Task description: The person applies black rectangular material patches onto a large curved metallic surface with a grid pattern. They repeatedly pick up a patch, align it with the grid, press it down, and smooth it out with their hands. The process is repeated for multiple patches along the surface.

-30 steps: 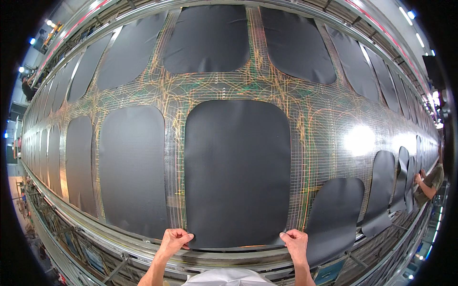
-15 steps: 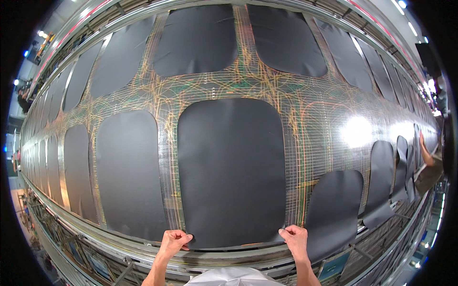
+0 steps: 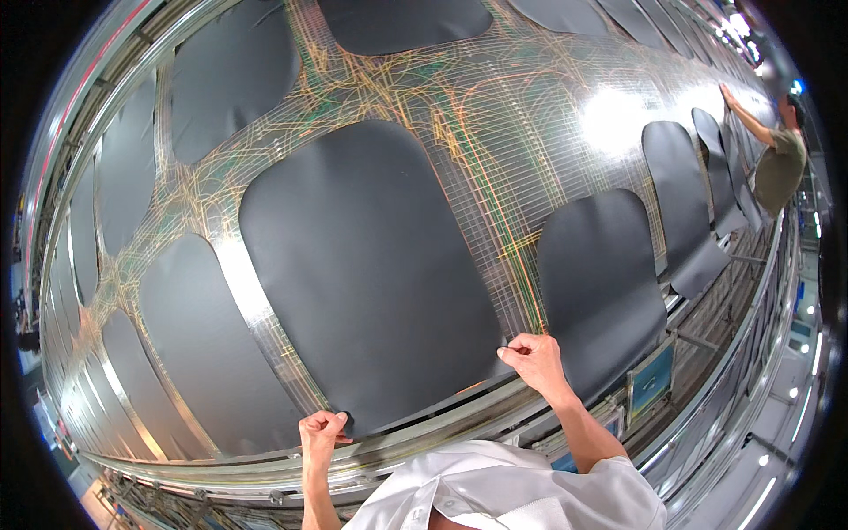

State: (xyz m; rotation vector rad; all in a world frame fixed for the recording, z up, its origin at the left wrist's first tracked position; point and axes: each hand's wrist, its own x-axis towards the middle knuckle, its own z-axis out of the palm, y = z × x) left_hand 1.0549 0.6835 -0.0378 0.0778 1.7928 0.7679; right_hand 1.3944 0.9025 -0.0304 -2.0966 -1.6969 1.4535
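Note:
A large black sheet with rounded far corners [image 3: 371,265] lies flat in front of me, on a long surface covered with yellow, green and orange lines [image 3: 495,168]. At its near left corner, my left hand [image 3: 323,428] pinches the edge between thumb and fingers. The near right corner is in the pinch of my right hand [image 3: 532,360], next to the band of coloured lines. Both hands are closed, just over the table's near edge.
Similar black sheets lie to the left [image 3: 208,336] and right [image 3: 605,274], the right one drooping over the near edge. A metal rail [image 3: 459,413] runs along this edge. Far right, another person [image 3: 779,168] reaches onto the surface. More sheets form a row beyond.
My view has swung to the right and tilted, so the sheets appear slanted and the other person shows more fully. Both hands still pinch the same two corners.

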